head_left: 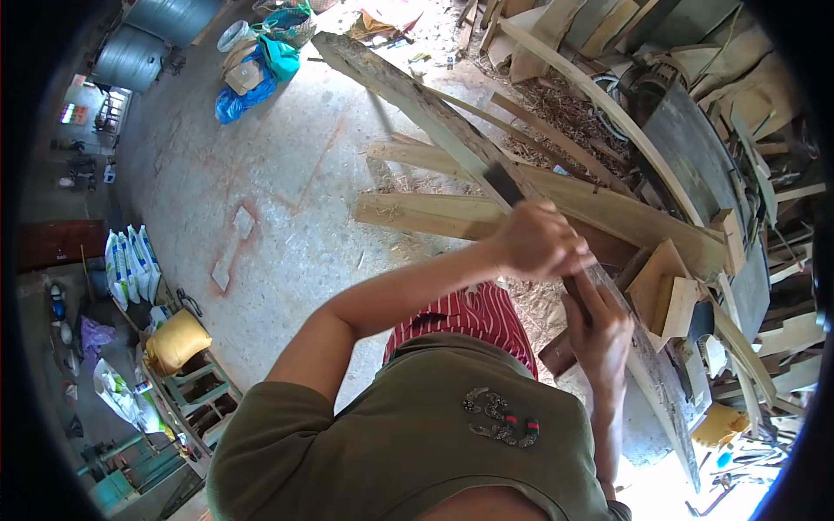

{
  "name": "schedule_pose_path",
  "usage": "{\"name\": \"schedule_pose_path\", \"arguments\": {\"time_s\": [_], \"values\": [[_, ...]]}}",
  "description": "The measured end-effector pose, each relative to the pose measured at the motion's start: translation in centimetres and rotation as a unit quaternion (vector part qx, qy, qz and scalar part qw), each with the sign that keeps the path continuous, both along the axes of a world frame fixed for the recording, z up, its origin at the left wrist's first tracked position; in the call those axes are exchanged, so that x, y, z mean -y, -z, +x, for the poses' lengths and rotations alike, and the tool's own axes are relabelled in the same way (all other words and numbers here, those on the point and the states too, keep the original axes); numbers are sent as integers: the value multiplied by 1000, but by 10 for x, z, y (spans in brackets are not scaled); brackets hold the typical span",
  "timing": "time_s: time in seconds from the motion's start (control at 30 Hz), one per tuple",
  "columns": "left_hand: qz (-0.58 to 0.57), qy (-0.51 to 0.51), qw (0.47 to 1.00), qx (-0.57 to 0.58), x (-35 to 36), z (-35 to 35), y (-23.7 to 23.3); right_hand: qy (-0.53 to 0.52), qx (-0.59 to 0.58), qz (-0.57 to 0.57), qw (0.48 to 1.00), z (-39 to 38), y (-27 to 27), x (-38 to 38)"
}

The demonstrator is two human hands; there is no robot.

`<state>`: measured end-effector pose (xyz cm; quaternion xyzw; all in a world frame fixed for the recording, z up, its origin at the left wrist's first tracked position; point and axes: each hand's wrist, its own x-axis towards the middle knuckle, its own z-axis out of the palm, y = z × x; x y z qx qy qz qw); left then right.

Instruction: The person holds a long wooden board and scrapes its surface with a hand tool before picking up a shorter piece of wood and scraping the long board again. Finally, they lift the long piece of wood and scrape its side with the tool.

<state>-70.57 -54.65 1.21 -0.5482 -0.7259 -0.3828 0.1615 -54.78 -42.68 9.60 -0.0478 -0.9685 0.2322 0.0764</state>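
A long plank with a rough, dark edge (426, 113) slants across the view from upper left to lower right. My left hand (540, 241) is closed in a fist over it, blurred by motion. From that fist a tool with a dark, flat blade (502, 182) points along the plank toward the far end. My right hand (601, 328) sits closer to my body, its fingers wrapped around the dark rear part of the same tool. The plank lies over other pale boards (426, 214), which stick out to the left beneath it.
Wood shavings (569, 126) and offcuts litter the floor at the upper right. A curved wooden strip (608, 100) arches past a dark panel (691, 143). Bags (252, 74) lie at the top left. A yellow jerrycan (178, 340) and white sacks (130, 267) stand left.
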Motion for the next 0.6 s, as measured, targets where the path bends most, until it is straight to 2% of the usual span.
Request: {"name": "schedule_pose_path", "arguments": {"time_s": [0.1, 0.13, 0.17, 0.23, 0.27, 0.33, 0.37, 0.43, 0.47, 0.57, 0.6], "values": [[8, 23, 999, 22, -2, 4, -7, 16, 4, -38, 999, -3, 0, 4], [-41, 28, 998, 46, 3, -4, -6, 27, 0, -66, 997, -7, 1, 7], [-38, 33, 998, 43, 10, -18, -5, 32, -3, -63, 998, -17, 3, 13], [-45, -23, 997, -53, 34, -49, -11, -12, -59, -52, 997, -52, 7, 34], [-45, -17, 997, -57, 41, -58, -9, -6, -62, -51, 997, -60, 6, 43], [47, -34, 998, -8, 48, -77, -8, 7, -21, -27, 999, -75, 1, 54], [51, -29, 998, -12, 45, -76, -7, 11, -25, -23, 999, -73, -1, 53], [-50, -35, 997, -38, 38, -52, -11, 15, -16, -40, 999, -54, -6, 44], [-26, -6, 999, 30, 35, -44, -15, 14, -4, -54, 998, -46, -11, 39], [2, -1, 1000, 17, 30, -46, -1, 28, 8, -83, 996, -47, -10, 43], [-28, 4, 1000, 10, 42, -61, -9, 32, 2, -97, 995, -59, -8, 52]]}}
